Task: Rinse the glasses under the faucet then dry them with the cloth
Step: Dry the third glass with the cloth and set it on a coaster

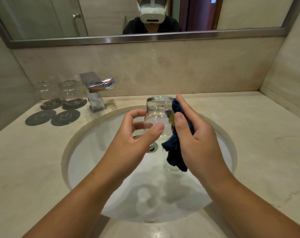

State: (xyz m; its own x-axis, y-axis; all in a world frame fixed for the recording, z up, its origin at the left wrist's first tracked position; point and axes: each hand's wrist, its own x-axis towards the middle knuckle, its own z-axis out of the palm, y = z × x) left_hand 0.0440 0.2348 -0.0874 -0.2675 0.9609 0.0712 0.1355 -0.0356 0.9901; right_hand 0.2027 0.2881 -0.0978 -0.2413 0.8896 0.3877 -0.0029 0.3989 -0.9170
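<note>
Clear glass tumbler [158, 115] held over the white sink [94, 152]
left hand [132, 145] grips it, right hand [197, 143] clamps a dark blue cloth [176, 152] against it

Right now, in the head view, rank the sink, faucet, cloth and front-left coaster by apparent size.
1. Sink.
2. Faucet and cloth: alike; cloth is nearer and partly hidden by the right hand, so tied.
3. Front-left coaster.

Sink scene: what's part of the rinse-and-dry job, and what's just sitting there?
Job:
held glass, in the left hand
cloth, gripped by the right hand
faucet
far-left glass and glass beside faucet, each on a coaster
sink

Lying about:
left bare coaster
right bare coaster
mirror
</note>
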